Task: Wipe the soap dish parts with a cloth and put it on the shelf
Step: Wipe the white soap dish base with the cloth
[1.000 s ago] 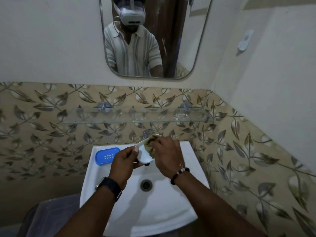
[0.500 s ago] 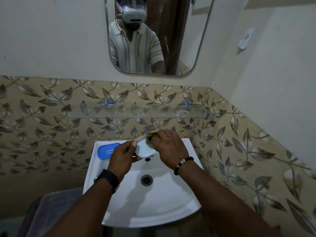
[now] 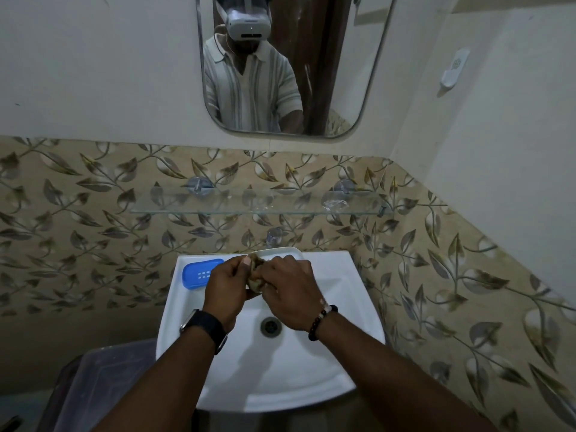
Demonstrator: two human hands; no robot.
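Head view looks down on a white sink [image 3: 349,294] where both hands meet over the back of the bowl. The left hand [image 3: 226,288], a dark watch on its wrist, grips the near edge of a white soap dish tray [image 3: 280,252], thumb on the rim. The tray is a shallow, rounded-corner piece, plain white, tilted up so that its far rim rises just past the sink's back edge; most of it is hidden behind the hands. The right hand [image 3: 290,291], a beaded bracelet at the wrist, is closed round a bunched, mottled olive-brown cloth [image 3: 256,274] and presses it against the tray's inner face. The second part, a blue insert [image 3: 201,272] with a small block of drain slots, lies flat on the sink's back-left ledge, just beside the left hand and apart from the tray. Above, a clear glass shelf [image 3: 255,210] is fixed to the leaf-patterned tiles, with a mirror [image 3: 343,73] higher up on the wall.
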